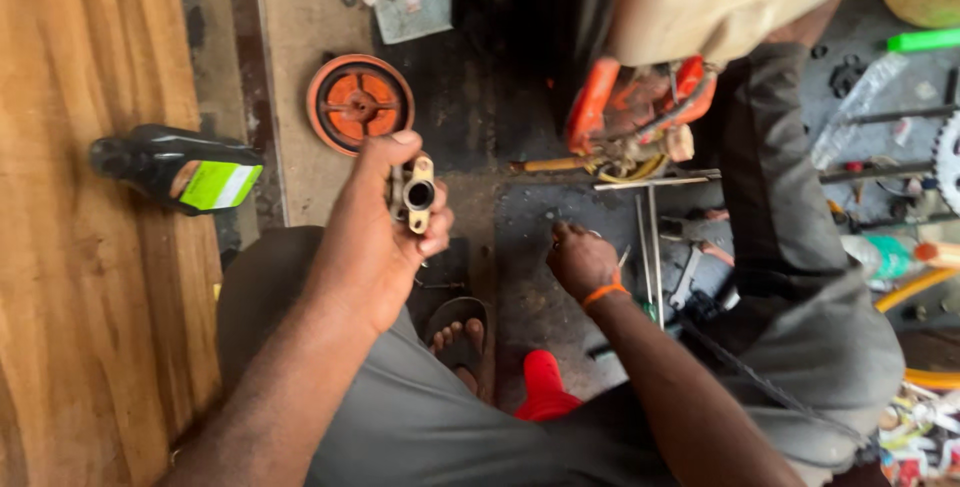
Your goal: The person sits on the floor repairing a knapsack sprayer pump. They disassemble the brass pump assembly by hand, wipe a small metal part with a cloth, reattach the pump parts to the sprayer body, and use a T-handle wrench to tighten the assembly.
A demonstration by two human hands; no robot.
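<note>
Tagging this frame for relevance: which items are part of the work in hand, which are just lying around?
In hand:
- small metal part with a round bore, held up in the left hand
- right hand, reaching down to the dirty floor near thin metal rods

Lying about:
- orange round cover
- dark bottle with a green label
- orange engine unit
- toothed sprocket

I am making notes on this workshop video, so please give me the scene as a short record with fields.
Place: dirty workshop floor, seen from above
Left hand: holds up a small metal part with a round bore
Right hand: lowered to the floor near thin metal rods; orange wristband
Beside left hand: orange round cover, dark bottle lying on its side
Ahead: orange machine, partly dismantled
Feet: sandal
</note>
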